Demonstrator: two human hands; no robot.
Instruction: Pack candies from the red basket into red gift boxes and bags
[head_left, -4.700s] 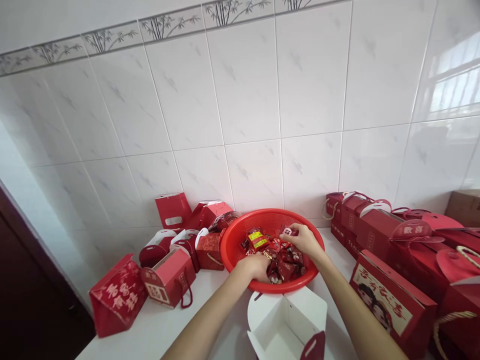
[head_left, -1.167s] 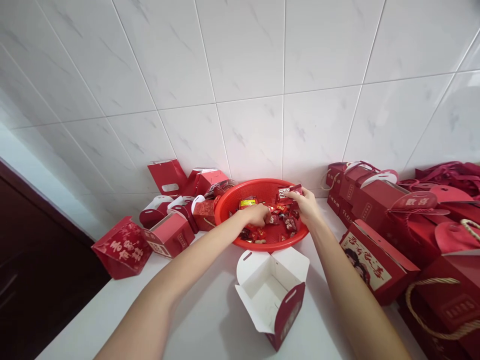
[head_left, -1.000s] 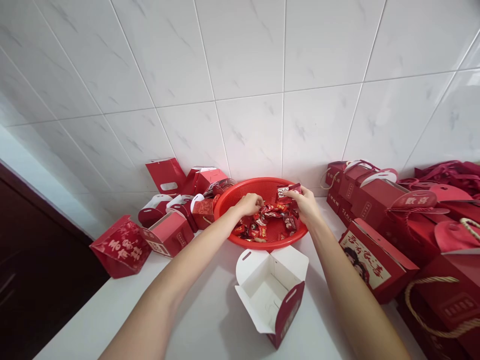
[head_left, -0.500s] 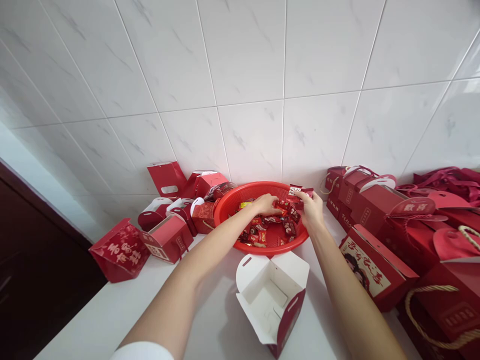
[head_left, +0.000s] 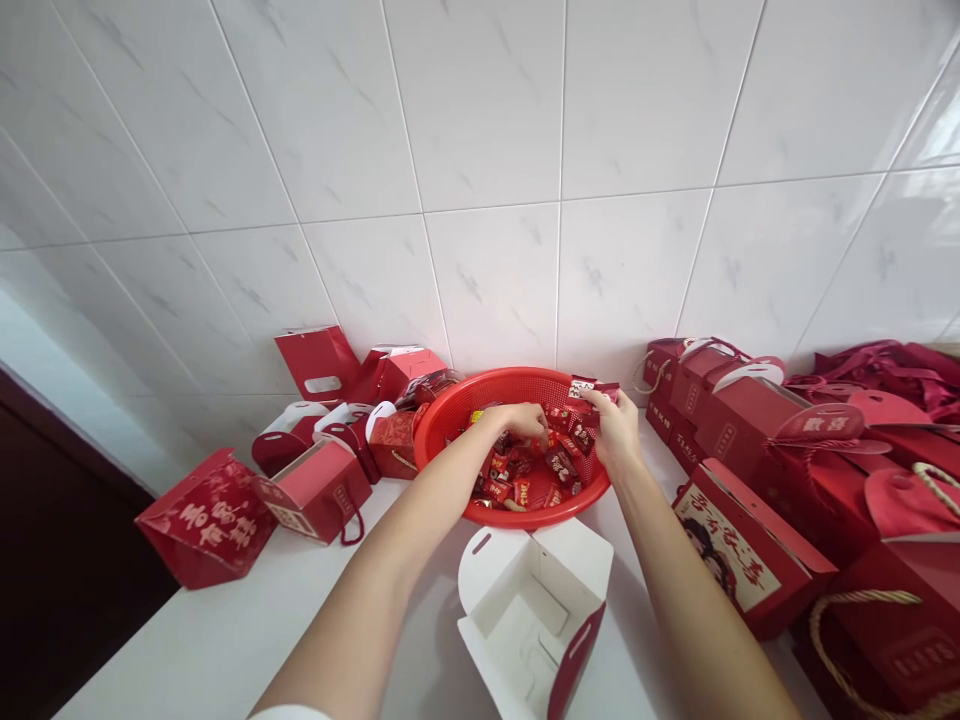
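The wrapped sweets (head_left: pixel 559 463) sit in the red plastic basket (head_left: pixel 540 518), near the back edge of the bench (head_left: pixel 187 655). The right hand (head_left: pixel 619 428) pinches small red packets (head_left: pixel 583 388) by the rim; a loose pinch could drop them. The left hand (head_left: pixel 531 422) dips inside, apart from it; its grip is hidden. The open box (head_left: pixel 583 550), in front, could tip if bumped.

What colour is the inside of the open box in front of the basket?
The inside of the open box is white, seen best in the head view.
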